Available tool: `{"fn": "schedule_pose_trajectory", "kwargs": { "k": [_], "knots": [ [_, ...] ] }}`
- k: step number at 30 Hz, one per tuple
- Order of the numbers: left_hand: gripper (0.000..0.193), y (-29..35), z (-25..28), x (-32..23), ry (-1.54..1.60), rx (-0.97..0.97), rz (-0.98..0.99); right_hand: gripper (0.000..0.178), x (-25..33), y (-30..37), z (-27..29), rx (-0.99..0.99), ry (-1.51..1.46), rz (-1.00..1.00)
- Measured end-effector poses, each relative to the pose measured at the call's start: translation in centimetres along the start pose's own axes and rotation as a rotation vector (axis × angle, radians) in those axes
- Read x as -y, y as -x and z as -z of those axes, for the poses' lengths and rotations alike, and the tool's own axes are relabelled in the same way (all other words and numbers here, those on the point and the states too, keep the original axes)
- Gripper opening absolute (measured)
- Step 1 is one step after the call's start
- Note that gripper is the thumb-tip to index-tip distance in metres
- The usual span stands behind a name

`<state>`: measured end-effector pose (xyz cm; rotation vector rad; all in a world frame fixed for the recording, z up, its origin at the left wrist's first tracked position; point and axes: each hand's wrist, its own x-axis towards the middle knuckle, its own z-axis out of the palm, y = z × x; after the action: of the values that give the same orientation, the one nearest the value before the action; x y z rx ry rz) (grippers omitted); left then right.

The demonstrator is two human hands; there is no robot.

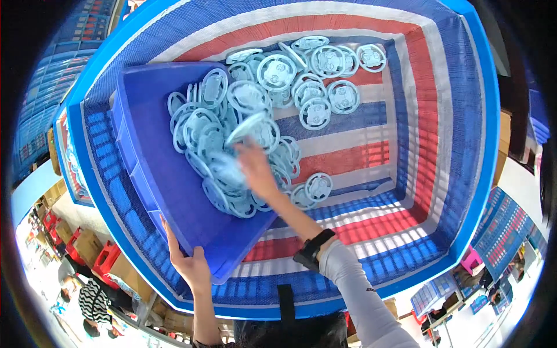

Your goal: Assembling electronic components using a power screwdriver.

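Observation:
My left hand (188,265) grips the near wall of a tilted blue-purple plastic bin (152,145), with the fingers outside and the thumb over the rim. The bin rests inside a large basket (464,255) lined with red, white and blue striped fabric. Pale blue, round plastic pieces with raised patterns (203,130) heap at the bin's opening, and others (276,72) spread across the liner. Amid the heap, my right hand (255,168) is smeared by motion. Beside its fingertips, one round piece (258,132) stands tilted; whether they hold it is unclear.
The basket's thick blue rim (490,133) surrounds the work. Another lined basket (68,156) stands outside at the left. Cardboard boxes (88,246), red stools (106,258) and a person in a striped top (96,301) are at the lower left. More people appear at the lower right.

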<state>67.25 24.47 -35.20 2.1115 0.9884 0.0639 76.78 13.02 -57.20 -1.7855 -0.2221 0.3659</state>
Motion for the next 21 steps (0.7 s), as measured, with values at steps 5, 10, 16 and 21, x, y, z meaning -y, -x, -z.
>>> {"fn": "schedule_pose_trajectory", "kwargs": {
  "k": [5, 10, 16, 21],
  "knots": [
    [0.084, 2.4, 2.6, 0.1, 0.382, -0.003, 0.26, 0.044, 9.6, 3.5, -2.3, 0.31, 0.385, 0.16],
    [0.082, 4.9, 3.8, 4.5, 0.436, 0.015, 0.379, 0.029, 7.1, -1.8, 9.8, 0.266, -0.231, -0.31],
    [0.079, 5.4, 3.9, 2.9, 0.268, 0.001, 0.266, 0.066, -13.7, -14.2, 30.1, -0.498, 0.443, -0.14],
    [0.077, 5.6, 3.6, 9.3, 0.12, -0.032, 0.266, 0.099, -23.4, -21.4, 31.4, -0.675, 0.718, -0.243]
  ]
}}
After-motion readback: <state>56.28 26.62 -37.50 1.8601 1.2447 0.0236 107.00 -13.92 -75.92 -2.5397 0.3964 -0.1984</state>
